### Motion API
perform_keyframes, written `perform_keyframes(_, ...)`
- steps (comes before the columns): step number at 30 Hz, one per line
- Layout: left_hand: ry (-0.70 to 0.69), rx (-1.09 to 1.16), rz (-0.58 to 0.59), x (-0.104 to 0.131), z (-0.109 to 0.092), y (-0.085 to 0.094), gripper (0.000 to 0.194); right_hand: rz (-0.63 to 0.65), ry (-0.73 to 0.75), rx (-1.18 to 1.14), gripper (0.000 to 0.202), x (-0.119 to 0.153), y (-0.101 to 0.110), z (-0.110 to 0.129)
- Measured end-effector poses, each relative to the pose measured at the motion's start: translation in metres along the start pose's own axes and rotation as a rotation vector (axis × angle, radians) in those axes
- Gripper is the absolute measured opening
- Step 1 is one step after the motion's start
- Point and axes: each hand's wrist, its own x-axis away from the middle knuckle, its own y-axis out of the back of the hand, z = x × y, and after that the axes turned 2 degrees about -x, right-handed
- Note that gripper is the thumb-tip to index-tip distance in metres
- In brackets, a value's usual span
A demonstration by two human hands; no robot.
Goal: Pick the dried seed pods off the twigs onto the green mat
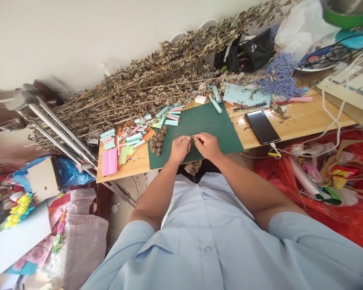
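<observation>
"As I looked down, my left hand [179, 150] and my right hand [207, 146] almost met over the near edge of the green mat [205, 121]."

"Open or closed?"

"Both had fingers curled in, thumb against forefinger, pinching a tiny brownish bit [192, 138] between them; it was too small for me to name."

"And round about?"

"At nine o'clock from my hands, knobbly brown balls [157, 141] lay clustered on the mat's left side. Past them, between nine and ten, were rolled paper tubes [134, 137], mostly pale blue, some pink. A phone [262, 127] lay at three, dark-screened, with a white cable [276, 150] plugged in."

"Farther out?"

"Dried stalks [133, 88] spread from ten to one, a black pouch [254, 52] rested against them at one, and tangled blue-violet cord [280, 76] lay at two. At four was red plastic [345, 225]."
</observation>
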Motion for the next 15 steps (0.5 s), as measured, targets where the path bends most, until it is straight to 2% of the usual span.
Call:
perform_keyframes(7,0.002,-0.127,-0.042,0.0058,-0.0108,-0.0004,0.022,0.047,0.100,0.089,0.019,0.0030,-0.0003,0.0024)
perform_keyframes(11,0.003,-0.128,-0.018,0.0056,-0.0092,0.0005,0.022,0.059,0.041,0.011,0.017,0.0007,0.0020,0.0029)
perform_keyframes(15,-0.014,-0.097,0.030,0.0033,-0.0032,0.0032,0.022,0.090,-0.089,-0.143,0.016,-0.0026,0.0060,0.0021)
